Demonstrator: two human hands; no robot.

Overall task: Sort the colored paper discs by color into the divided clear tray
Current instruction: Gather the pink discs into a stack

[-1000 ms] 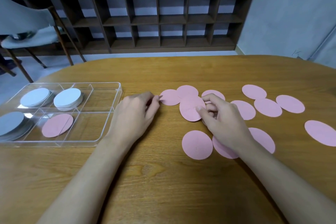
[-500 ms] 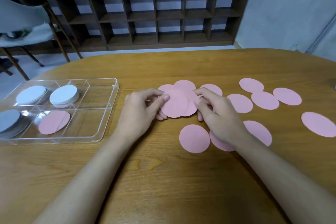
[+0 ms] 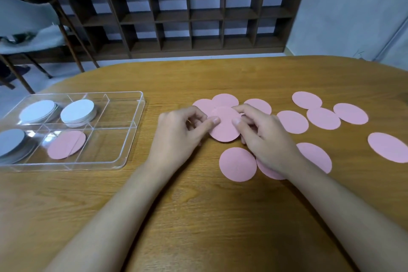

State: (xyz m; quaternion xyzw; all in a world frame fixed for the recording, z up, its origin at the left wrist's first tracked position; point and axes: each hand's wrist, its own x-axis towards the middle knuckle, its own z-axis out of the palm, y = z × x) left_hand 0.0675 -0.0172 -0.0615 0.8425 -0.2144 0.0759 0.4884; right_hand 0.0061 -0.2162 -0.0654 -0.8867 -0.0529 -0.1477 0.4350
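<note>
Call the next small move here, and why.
Probably carry the held pink disc left to the tray, into the compartment with the sorted pink discs: left hand and right hand both pinch it, so it looks ready to go.

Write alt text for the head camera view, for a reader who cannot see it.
A left hand and right hand pinch a pink disc between them at a wooden table strewn with loose pink discs. To the left, a divided clear tray holds three pale stacks and some sorted pink discs.

wooden table (image 3: 198, 216): clear tray (image 3: 123, 157), loose pink discs (image 3: 238, 164).
</note>
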